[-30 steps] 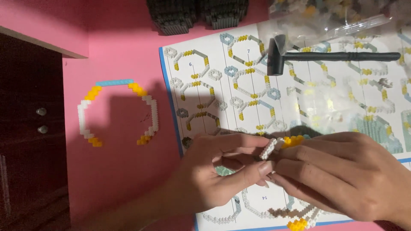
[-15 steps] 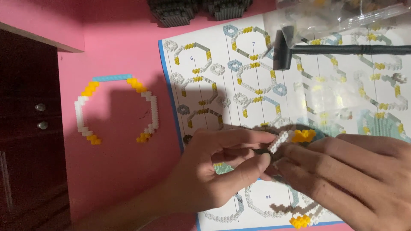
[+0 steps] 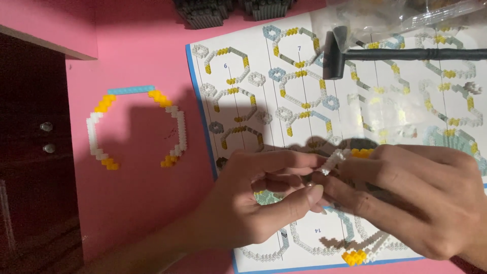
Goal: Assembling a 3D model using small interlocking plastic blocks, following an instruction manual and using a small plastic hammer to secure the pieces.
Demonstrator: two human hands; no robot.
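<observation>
Both my hands meet over a printed instruction sheet (image 3: 264, 122) on a pink table. My left hand (image 3: 258, 203) and my right hand (image 3: 411, 198) pinch the same small strip of white and yellow mini bricks (image 3: 341, 157) between their fingertips. Part of the strip is hidden under my fingers. A second piece with yellow bricks (image 3: 355, 256) lies on the sheet below my right hand.
An open ring of white, yellow and blue bricks (image 3: 134, 127) lies on the pink table (image 3: 137, 213) to the left. A small black hammer (image 3: 355, 53) and a clear plastic bag (image 3: 395, 15) rest on the sheet's top. Dark block piles (image 3: 203, 10) sit at the far edge. A dark cabinet (image 3: 30, 152) stands left.
My hands have stayed together on the strip, with the fingers shifting slightly. The view has drifted a little, so the ring and the sheet sit lower left.
</observation>
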